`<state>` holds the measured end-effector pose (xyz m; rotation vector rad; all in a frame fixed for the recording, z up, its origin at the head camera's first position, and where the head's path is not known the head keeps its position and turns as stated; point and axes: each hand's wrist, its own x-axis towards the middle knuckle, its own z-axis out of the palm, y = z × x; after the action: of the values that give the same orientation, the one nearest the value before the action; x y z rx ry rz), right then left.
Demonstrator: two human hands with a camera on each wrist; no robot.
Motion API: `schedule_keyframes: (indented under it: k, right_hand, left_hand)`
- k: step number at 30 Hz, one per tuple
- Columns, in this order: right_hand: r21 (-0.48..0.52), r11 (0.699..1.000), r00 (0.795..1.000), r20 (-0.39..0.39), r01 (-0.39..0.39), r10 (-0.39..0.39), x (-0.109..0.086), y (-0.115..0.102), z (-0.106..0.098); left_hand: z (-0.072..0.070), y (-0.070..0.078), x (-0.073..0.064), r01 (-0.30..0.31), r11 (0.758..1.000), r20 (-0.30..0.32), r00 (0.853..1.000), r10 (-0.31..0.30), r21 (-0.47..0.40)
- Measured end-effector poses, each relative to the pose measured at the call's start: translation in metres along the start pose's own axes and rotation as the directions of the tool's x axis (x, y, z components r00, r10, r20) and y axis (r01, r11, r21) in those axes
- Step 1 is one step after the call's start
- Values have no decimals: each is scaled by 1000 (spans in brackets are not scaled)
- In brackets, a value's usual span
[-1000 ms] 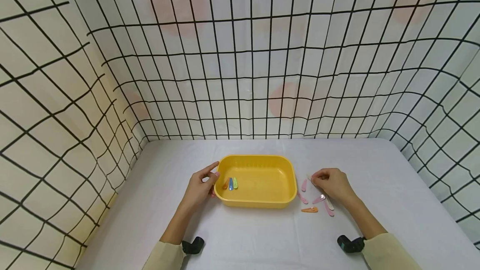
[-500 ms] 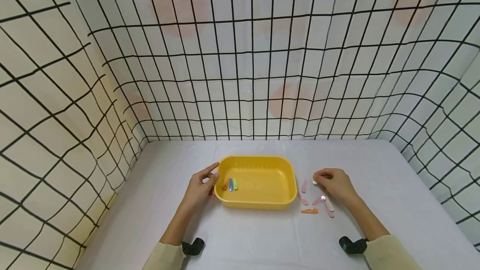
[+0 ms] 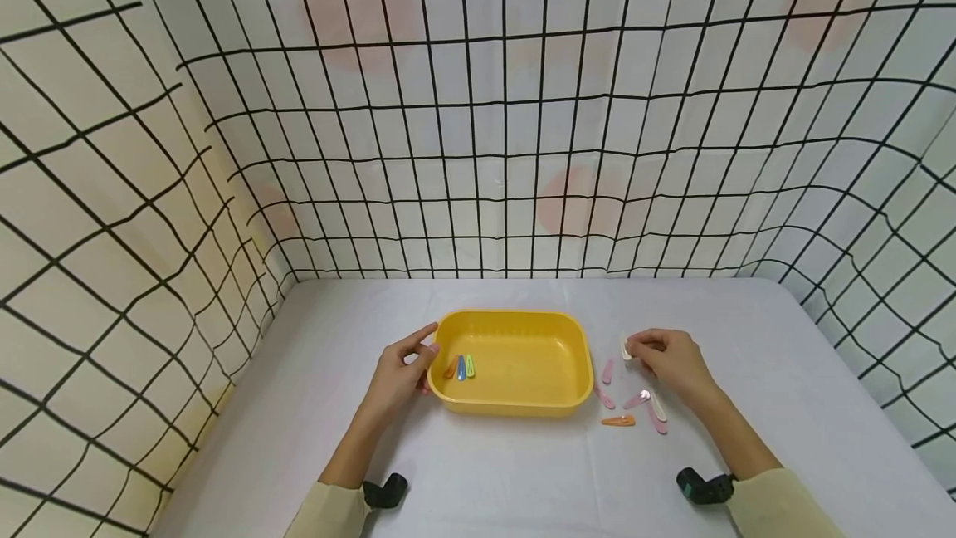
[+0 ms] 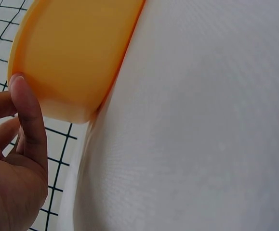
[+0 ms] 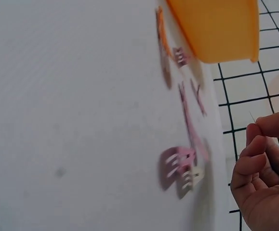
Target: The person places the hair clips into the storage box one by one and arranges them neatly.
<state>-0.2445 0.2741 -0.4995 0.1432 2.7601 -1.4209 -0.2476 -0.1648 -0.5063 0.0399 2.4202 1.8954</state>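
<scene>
A yellow plastic basin (image 3: 523, 364) stands mid-table, with an orange, a blue and a green snap hair clip (image 3: 470, 366) lying inside at its left. My left hand (image 3: 398, 368) holds its left rim; the left wrist view has a fingertip against the rim of the basin (image 4: 72, 53). Right of the basin, my right hand (image 3: 675, 364) pinches a white hair clip (image 3: 626, 349) between thumb and fingers, raised over the cloth. Only a thin edge of that clip (image 5: 252, 117) shows in the right wrist view. Several pink clips (image 3: 637, 398) lie below this hand.
An orange hair clip (image 3: 618, 421) lies in front of the basin's right corner, and another white clip (image 3: 657, 407) rests among the pink ones. White cloth (image 3: 508, 471) covers the table. Black wire-grid panels (image 3: 478, 148) rise along the back and both sides.
My right hand has drawn the white hair clip from beside the pink clips slightly to the right and up, tilting it more upright. My left hand stays at the basin's rim.
</scene>
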Motion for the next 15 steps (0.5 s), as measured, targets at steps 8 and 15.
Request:
schedule_keyframes:
  k: [8, 15]
  right_hand:
    - [59, 998, 1000, 16, 8, -9, -3, -22, -3]
    - [109, 991, 997, 3, 76, -77, -7, -47, -6]
  left_hand:
    - [2, -2, 2, 10, 1000, -27, 1000, -10, 19]
    - [2, -3, 1, -3, 1000, -21, 1000, 3, 9]
